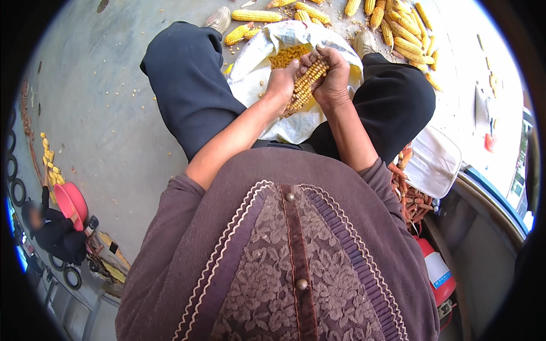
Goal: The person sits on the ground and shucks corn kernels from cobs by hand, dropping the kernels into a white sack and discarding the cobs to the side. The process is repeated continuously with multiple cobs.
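An ear of dried corn (pixel 308 87) slants between my two hands, partly covered by my fingers. My left hand (pixel 283 80) grips it along its left side, with the thumb up near the top. Around its upper right end wraps my right hand (pixel 335 76). Some rows of kernels look stripped near the fingers; the far side is hidden. Below the ear, between my knees, a white woven sack (pixel 251 64) lies spread with its mouth gaping. Loose yellow kernels (pixel 286 57) fill part of the sack.
Unshelled ears of corn (pixel 403 32) are heaped beyond my right foot; more ears (pixel 256 16) lie behind the sack. Bare reddish cobs (pixel 411 204) and a white plastic container (pixel 435 162) are by my right hip. Far left, another person (pixel 57 234) sits near a pink basin (pixel 70 204).
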Demonstrator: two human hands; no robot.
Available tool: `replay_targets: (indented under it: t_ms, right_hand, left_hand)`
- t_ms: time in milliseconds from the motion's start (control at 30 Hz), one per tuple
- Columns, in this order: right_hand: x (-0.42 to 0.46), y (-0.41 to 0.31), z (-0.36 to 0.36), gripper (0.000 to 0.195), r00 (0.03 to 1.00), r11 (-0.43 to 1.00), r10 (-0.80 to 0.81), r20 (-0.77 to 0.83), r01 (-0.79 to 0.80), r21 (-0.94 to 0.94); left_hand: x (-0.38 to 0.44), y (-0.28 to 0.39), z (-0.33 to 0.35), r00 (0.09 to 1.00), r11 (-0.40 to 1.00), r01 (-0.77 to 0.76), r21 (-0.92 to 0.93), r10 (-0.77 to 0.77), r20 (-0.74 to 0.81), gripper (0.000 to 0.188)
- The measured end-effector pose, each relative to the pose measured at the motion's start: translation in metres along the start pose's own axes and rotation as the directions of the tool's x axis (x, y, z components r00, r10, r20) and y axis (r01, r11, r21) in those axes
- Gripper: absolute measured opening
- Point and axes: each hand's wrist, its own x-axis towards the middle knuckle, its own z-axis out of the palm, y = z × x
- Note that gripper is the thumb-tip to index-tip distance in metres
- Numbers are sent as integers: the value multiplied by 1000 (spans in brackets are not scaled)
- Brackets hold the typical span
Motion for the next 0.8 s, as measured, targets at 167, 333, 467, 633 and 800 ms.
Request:
replay_targets:
  t_ms: [167,333,467,633,800]
  right_hand:
    - [-5,-5,4,24,962,988,95,255,-122,91]
    - [8,-3,8,23,933,982,-188,-305,188,-32]
    - [4,1,7,22,951,996,-79,-300,91,25]
    - [-3,1,11,23,999,999,18,32,-20,51]
    - [-3,0,13,24,992,991,81,97,-91,99]
  left_hand:
    - [15,-5,-14,964,971,227,-79,-212,158,31]
    - [4,6,-8,986,878,-5,479,84,-144,52]
    - [18,-11,-12,951,719,-116,685,279,-132,57]
    - [12,-13,-6,998,996,-59,-64,58,-24,37]
    - [0,0,-12,988,985,146,-87,-141,62,31]
